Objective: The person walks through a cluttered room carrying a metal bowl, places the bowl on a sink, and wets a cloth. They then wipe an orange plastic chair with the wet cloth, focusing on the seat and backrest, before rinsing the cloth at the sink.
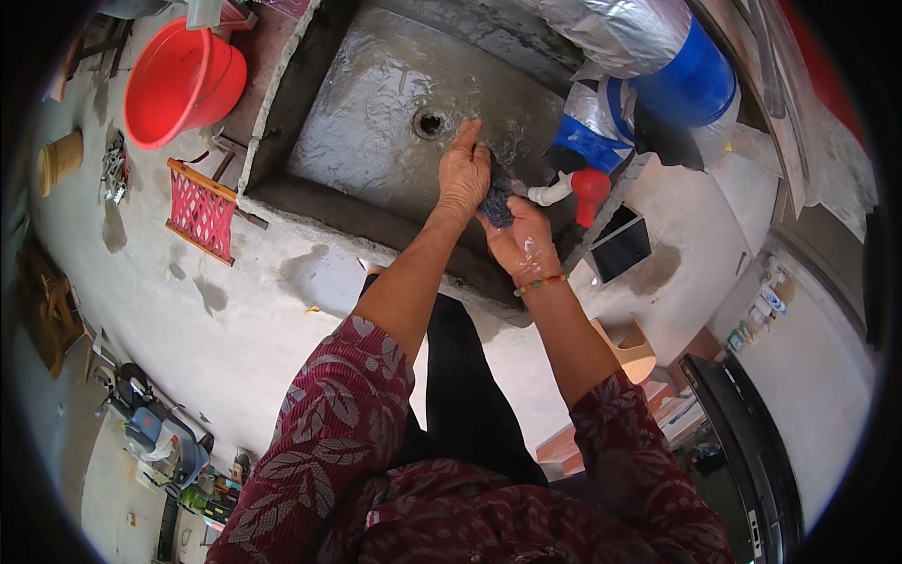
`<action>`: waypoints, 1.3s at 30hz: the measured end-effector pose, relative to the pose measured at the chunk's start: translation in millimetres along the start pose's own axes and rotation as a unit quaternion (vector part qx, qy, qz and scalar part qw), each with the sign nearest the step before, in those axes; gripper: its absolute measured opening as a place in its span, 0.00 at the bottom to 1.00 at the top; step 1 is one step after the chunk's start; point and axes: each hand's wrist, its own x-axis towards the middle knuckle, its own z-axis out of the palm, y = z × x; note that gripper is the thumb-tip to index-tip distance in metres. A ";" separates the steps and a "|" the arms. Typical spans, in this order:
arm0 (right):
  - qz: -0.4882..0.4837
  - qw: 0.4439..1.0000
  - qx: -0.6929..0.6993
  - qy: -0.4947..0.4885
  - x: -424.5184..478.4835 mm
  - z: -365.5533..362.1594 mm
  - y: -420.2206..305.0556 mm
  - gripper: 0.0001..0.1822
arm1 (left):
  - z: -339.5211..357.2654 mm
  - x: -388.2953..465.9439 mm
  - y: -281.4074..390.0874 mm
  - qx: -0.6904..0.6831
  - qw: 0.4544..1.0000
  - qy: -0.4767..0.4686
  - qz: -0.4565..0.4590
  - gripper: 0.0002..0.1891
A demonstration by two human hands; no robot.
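Observation:
A wet, dark grey cloth (pixel 499 197) is bunched between my two hands over a concrete sink (pixel 366 92). My left hand (pixel 465 173) holds its left side, back of the hand up and fingers pointing to the far side. My right hand (pixel 523 236) grips the near end from below; its wrist is wet and wears a beaded bracelet (pixel 540 284). Just right of the cloth is a white tap spout (pixel 551 192) with a red handle (pixel 590 189). Water spreads over the sink floor around a round drain (pixel 428 123). My palms and part of the cloth are hidden.
Rough concrete walls (pixel 317 229) rim the sink. Blue pipes (pixel 683 70) with silver wrapping stand at its right. Left of it are a red bucket (pixel 183 84) and a folding stool (pixel 203 211). A black bin (pixel 620 243) and a tan plastic stool (pixel 627 349) stand to the right.

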 end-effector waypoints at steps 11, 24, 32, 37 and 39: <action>0.054 0.985 0.088 -0.142 16.9 -12.2 -15.0 0.23 | 14.5 -28.4 40.1 0.166 0.969 -0.083 0.164 0.24; 0.047 0.990 0.066 -0.118 0.0 1.4 -1.6 0.28 | 8.4 -50.5 47.9 0.174 0.968 -0.092 0.156 0.28; 0.044 0.996 0.072 -0.019 14.8 -4.2 -17.0 0.19 | -13.0 -52.5 25.6 0.118 0.970 -0.158 0.142 0.24; -0.015 0.984 0.133 -0.114 -0.2 -11.6 5.7 0.22 | -2.3 -68.7 63.9 0.154 0.955 -0.096 0.234 0.29; 0.099 0.995 0.022 0.025 -4.7 22.0 29.3 0.24 | -25.8 -23.5 31.1 0.168 0.978 -0.065 0.103 0.36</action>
